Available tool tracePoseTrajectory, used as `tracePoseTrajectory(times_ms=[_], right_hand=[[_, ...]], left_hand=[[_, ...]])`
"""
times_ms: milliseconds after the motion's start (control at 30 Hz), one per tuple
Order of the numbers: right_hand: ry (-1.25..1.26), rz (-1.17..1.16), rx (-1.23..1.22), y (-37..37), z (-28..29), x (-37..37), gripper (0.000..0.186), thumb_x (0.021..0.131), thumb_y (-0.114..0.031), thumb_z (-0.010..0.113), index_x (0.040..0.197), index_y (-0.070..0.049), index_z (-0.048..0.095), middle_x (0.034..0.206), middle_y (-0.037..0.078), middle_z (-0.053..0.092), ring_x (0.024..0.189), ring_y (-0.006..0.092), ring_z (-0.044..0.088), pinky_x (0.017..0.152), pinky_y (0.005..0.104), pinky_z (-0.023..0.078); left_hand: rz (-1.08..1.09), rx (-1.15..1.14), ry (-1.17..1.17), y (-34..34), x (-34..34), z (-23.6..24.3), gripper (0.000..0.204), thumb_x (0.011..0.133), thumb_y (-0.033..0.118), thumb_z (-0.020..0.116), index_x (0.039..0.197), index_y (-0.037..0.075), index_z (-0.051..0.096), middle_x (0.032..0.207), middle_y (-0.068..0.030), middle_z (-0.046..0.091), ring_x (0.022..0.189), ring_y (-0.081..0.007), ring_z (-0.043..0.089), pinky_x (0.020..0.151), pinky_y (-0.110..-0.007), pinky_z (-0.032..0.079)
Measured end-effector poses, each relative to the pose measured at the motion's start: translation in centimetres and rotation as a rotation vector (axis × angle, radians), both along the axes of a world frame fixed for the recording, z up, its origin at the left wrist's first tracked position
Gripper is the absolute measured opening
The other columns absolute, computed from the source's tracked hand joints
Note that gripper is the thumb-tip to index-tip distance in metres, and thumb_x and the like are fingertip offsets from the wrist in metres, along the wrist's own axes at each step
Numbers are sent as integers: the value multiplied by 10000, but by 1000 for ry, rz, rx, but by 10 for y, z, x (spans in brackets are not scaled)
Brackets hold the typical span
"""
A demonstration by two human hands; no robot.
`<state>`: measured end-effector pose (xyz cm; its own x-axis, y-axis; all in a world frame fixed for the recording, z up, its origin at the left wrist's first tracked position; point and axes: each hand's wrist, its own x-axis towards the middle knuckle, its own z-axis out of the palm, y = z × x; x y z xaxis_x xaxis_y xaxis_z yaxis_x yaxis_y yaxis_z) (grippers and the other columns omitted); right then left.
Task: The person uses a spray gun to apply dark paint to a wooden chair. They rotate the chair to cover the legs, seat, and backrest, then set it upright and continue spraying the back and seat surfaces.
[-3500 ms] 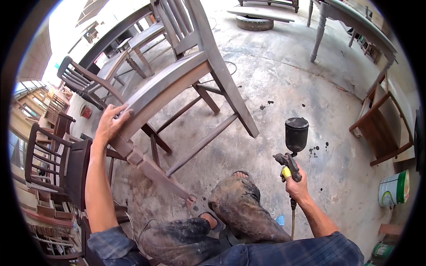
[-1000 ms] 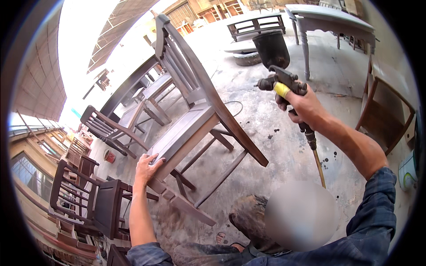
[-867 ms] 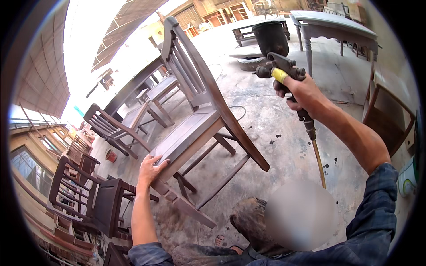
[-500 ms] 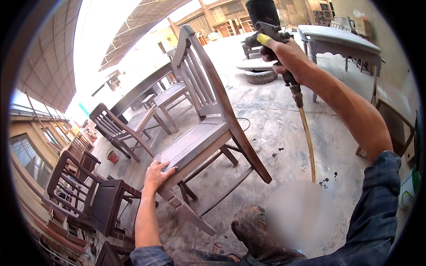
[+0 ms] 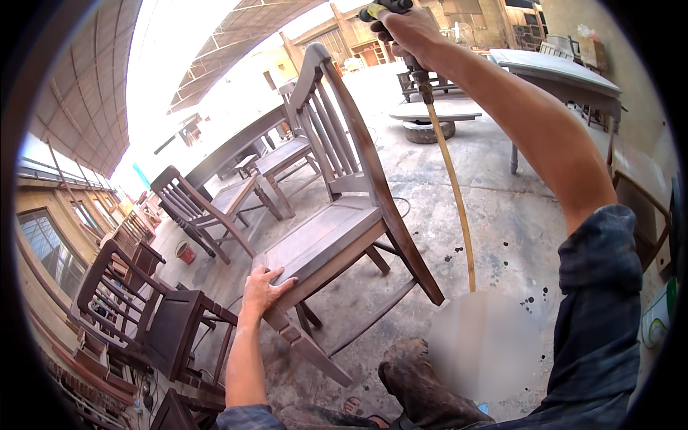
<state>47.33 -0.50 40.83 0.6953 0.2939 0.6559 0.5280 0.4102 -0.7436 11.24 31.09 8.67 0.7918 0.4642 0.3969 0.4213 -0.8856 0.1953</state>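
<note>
A wooden chair [image 5: 326, 228] with a slatted back stands tilted in front of me, greyish on the seat and darker brown along the back post. My left hand [image 5: 265, 288] grips the near front corner of its seat, fingers over the top. Raised high at the upper middle, my right hand [image 5: 410, 34] is closed round a spray gun [image 5: 390, 7], whose upper part is cut off by the picture's edge. A yellowish hose [image 5: 453, 172] hangs from the gun's handle down to a blurred round patch, which hides its lower run.
Left of me stands a dark brown chair [image 5: 172, 333]. Beyond are two more chairs, a long dark table [image 5: 233, 147] and a red bucket [image 5: 185, 252]. A board rests over a tyre [image 5: 428, 132] farther off. A grey table [image 5: 555, 70] stands at the right.
My right hand has moved up and left with the spray gun, swinging the hose left. The gun's dark cup has left the picture. My left hand stays on the seat corner.
</note>
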Motion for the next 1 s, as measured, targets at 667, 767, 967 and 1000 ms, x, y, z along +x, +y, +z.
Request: tracePoseTrajectory(times_ms=[667, 767, 967, 1000], right_hand=[[113, 142, -475, -118, -181, -70, 284, 1039, -313, 624, 960, -41, 647, 711, 5, 570, 441, 29, 365, 349, 214, 268], [120, 158, -460, -123, -212, -74, 200, 1040, -216, 599, 999, -25, 642, 722, 21, 593, 425, 27, 388, 343, 216, 290], [105, 149, -517, -134, -276, -86, 169, 965, -87, 552, 1102, -13, 618, 763, 14, 613, 582, 59, 524, 497, 237, 423], [64, 138, -524, -134, -291, -85, 167, 964, -88, 567, 1107, -25, 626, 776, 11, 614, 651, 69, 542, 566, 255, 445]], left_hand=[[12, -51, -6, 7, 6, 11, 550, 784, 544, 824, 1128, 117, 791, 1020, -187, 673, 977, -358, 678, 865, -422, 539], [11, -69, -6, 8, 7, 8, 540, 786, 516, 831, 1142, 112, 786, 1024, -187, 675, 980, -355, 678, 872, -422, 537], [15, -84, 18, 16, 14, 6, 515, 803, 492, 829, 1154, 117, 784, 988, -162, 640, 967, -321, 650, 867, -397, 517], [13, -79, 15, 19, 13, 7, 513, 805, 490, 829, 1155, 117, 784, 980, -161, 635, 957, -320, 647, 860, -396, 515]])
